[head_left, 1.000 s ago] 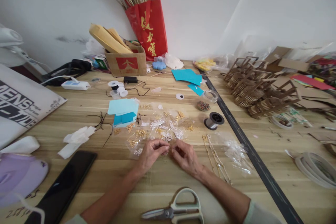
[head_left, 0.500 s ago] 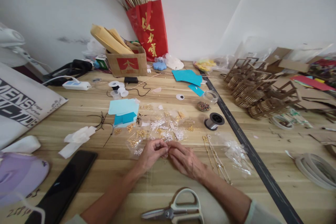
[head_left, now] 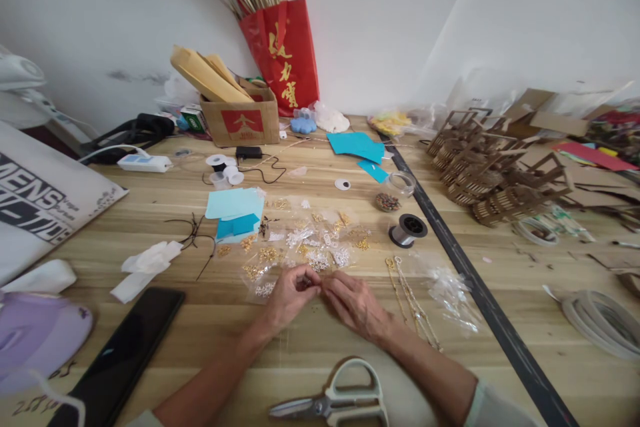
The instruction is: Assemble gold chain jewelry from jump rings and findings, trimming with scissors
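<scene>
Fingertips together, my left hand (head_left: 294,292) and my right hand (head_left: 356,303) meet over the wooden table (head_left: 240,360). Both are closed in a pinch; whatever lies between the fingers is too small to make out. Just beyond them, clear bags of gold and silver findings (head_left: 317,259) are spread out. Gold and silver chains (head_left: 411,297) lie to the right of my right hand. Nearer to me, scissors (head_left: 333,400) rest on the table, blades pointing left. A spool of wire (head_left: 409,231) stands to the right of the bags.
On the left are a black phone (head_left: 125,353), white tissue (head_left: 147,267) and light blue sheets (head_left: 233,210). Brown woven baskets (head_left: 490,173) stand at the right. A cardboard box (head_left: 240,121) and a red bag (head_left: 287,60) are at the back. Coiled tubing (head_left: 600,323) lies far right.
The fingers of both hands have shifted slightly where they meet, and the left fingers are bent a little differently. The objects on the table have stayed in place.
</scene>
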`<state>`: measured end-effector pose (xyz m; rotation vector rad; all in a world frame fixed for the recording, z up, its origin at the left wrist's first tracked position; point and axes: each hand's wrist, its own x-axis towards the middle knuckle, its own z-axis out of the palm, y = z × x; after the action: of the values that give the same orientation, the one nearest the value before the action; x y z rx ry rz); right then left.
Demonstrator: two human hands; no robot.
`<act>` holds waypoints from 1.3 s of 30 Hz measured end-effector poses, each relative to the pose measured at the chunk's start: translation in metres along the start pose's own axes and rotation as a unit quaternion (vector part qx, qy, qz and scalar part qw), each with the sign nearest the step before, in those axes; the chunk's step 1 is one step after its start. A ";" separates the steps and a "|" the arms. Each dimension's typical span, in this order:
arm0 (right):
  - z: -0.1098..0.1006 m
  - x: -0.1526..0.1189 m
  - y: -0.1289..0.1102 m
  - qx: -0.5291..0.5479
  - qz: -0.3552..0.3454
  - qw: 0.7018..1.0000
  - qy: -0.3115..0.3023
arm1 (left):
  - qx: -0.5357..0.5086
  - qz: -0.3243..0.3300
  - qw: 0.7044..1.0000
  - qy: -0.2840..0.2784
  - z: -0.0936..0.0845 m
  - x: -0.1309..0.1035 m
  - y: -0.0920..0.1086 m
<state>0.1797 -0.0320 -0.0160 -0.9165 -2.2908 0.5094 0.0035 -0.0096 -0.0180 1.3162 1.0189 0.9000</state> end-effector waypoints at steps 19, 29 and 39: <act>0.005 -0.001 -0.001 0.088 0.075 0.993 0.034 | 0.178 0.148 0.971 0.064 0.009 -0.011 0.001; 0.006 0.000 -0.003 0.108 0.091 0.989 0.052 | 0.132 0.108 0.984 0.048 0.008 -0.008 -0.004; 0.004 0.002 -0.005 0.138 0.097 0.983 0.066 | 0.035 0.036 0.998 0.025 0.007 -0.006 0.003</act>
<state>0.1734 -0.0350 -0.0154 -1.0054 -1.9611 0.8036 0.0087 -0.0175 -0.0143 1.4036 1.0556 0.9625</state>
